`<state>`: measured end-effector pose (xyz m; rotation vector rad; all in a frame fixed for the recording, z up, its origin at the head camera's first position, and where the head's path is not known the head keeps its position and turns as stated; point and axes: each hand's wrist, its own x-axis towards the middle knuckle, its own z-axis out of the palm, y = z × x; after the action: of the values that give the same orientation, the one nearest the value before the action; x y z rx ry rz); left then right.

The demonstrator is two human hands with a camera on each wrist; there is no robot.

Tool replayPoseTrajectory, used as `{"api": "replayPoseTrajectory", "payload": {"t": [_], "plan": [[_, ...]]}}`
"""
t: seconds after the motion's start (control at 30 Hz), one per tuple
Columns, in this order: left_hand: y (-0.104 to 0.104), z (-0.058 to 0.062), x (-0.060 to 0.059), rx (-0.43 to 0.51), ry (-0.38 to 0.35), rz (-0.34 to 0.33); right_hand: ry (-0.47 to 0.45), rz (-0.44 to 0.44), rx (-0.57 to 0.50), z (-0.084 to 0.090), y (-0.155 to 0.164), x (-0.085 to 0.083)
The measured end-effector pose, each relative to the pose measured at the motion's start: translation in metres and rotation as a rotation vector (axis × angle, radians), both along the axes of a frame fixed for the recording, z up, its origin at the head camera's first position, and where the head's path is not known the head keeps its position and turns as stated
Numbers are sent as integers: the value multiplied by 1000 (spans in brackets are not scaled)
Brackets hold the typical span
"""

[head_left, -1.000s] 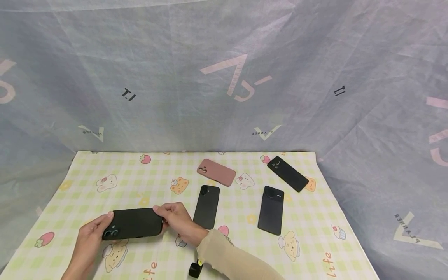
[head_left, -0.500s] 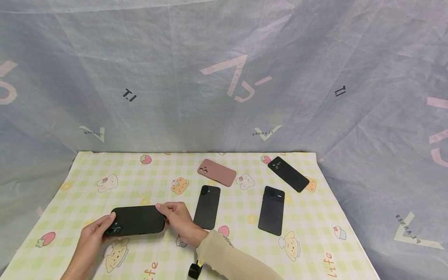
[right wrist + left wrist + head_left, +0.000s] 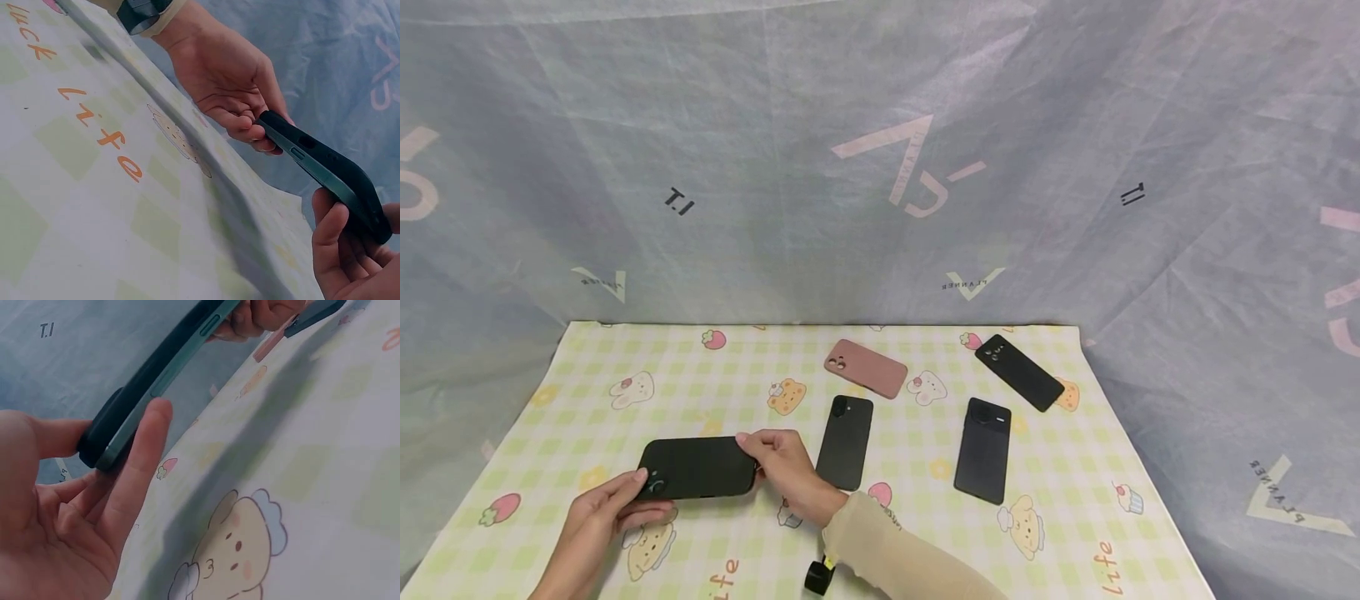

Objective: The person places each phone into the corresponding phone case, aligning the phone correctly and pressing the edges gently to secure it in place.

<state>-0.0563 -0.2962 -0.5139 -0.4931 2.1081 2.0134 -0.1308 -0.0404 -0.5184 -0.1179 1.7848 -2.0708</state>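
Note:
Both hands hold a teal-edged phone in a black phone case [image 3: 703, 467], raised above the tablecloth with its back up and camera end to the left. My left hand [image 3: 598, 521] pinches the camera end, thumb on the back, other fingers at the lower edge and beneath. In the left wrist view the index finger [image 3: 140, 456] stretches along the side of the teal phone frame [image 3: 178, 369], which shows below the black case [image 3: 153, 362]. My right hand [image 3: 790, 471] grips the opposite end, thumb on top and fingers underneath; it also shows in the right wrist view [image 3: 350, 256].
Right of the hands lies a black phone [image 3: 846, 442], with a pink phone or case [image 3: 867, 368] behind it. Farther right are a dark phone [image 3: 982, 450] and another black one [image 3: 1018, 373]. A printed tablecloth [image 3: 700, 400] covers the table; grey fabric [image 3: 790, 167] hangs behind.
The phone has moved slightly away and to the right. My left thumb has slid down its camera end, and the left fingers now show below the lower edge. My right hand keeps its grip.

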Motion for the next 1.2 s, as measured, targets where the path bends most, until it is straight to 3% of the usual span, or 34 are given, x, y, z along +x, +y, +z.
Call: {"api": "replayPoseTrajectory", "payload": {"t": [0.13, 0.3, 0.63, 0.9, 1.2], "plan": [[0, -1, 1, -13, 48, 0, -12, 6, 4, 1, -1, 0], [-2, -3, 3, 38, 117, 44, -27, 50, -12, 5, -1, -1], [-4, -4, 4, 71, 121, 98, -49, 182, 3, 8, 4, 1], [-5, -5, 3, 92, 136, 126, -73, 353, -52, 6, 7, 4], [-3, -3, 1, 33, 87, 94, -75, 312, -83, 7, 7, 5]]}}
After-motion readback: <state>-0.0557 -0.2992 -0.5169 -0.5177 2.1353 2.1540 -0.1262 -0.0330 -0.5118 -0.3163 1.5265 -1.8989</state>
